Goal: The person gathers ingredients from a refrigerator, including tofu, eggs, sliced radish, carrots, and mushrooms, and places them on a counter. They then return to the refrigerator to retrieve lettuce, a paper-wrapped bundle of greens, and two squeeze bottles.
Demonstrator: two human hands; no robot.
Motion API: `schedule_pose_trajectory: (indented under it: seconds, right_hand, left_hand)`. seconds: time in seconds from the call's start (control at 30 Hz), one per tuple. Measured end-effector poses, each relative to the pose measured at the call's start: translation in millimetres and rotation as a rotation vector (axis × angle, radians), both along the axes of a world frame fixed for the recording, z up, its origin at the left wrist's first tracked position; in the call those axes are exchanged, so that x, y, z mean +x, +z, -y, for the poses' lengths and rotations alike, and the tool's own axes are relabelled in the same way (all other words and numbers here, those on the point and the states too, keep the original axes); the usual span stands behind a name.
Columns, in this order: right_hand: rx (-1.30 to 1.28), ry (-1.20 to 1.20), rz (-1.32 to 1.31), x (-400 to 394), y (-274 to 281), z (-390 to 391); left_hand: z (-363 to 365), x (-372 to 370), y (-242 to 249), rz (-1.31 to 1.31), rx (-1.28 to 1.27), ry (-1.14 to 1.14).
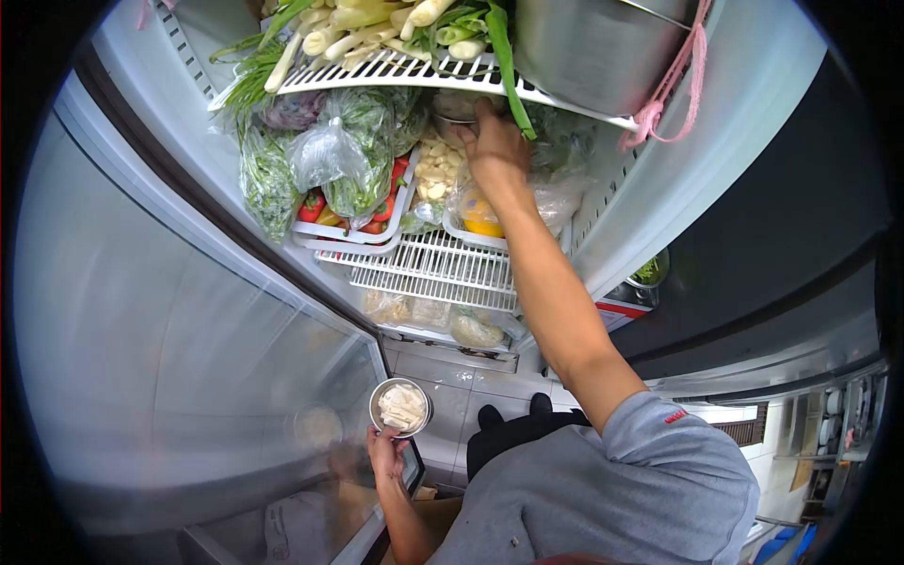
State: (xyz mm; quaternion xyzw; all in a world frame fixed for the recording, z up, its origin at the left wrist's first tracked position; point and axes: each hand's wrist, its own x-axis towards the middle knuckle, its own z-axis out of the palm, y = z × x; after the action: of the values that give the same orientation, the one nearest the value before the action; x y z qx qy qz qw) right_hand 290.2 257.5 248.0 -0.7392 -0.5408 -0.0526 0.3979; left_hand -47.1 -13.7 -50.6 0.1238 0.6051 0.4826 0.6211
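Observation:
My left hand (385,453) is closed around the side of a small round metal bowl (374,407) and holds it upright beside the open glass door. Pale, flat slices (403,407) fill that bowl. My right hand (499,151) reaches deep under the upper shelf of the fridge. Its fingers are closed at the rim of another metal bowl (455,115), partly hidden by the hand and shelf. Peeled garlic cloves (439,173) lie just below that hand. Near my wrist is a plastic-wrapped tray with something yellow (481,218).
Leeks (363,21) and a large steel pot (593,52) stand on the upper wire shelf (395,71). Bagged greens (348,155) rest over a white basket (350,237) of red peppers (381,209). The glass door (198,339) stands open at left. A pink string (673,94) hangs at right.

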Motion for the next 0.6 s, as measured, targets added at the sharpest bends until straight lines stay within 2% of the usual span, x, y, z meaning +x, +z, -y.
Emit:
schedule_pose_trajectory:
  seconds: [0.07,0.13,0.23,0.27,0.3,0.37,0.4,0.6]
  right_hand:
    - [0.025,0.058,-0.041,1,-1,8]
    - [0.296,0.128,-0.060,0,-3,17]
    - [0.232,0.094,0.023,-5,13,48]
    - [0.324,0.177,0.036,-1,17,57]
    - [0.320,0.181,0.031,1,23,70]
    - [0.293,0.398,-0.010,5,30,98]
    - [0.351,0.453,-0.001,6,26,108]
    - [0.269,0.731,-0.142,19,-20,188]
  left_hand:
    - [1,4,5,-0.002,0.000,-0.002]
    - [2,6,10,-0.007,-0.004,0.003]
    - [6,13,16,-0.023,-0.014,-0.010]
    - [7,16,19,-0.033,-0.008,-0.023]
    - [9,19,22,-0.042,-0.001,-0.036]
    - [13,25,20,-0.057,-0.012,-0.023]
    - [16,27,18,-0.088,-0.022,-0.037]
    - [52,62,30,-0.129,-0.014,0.005]
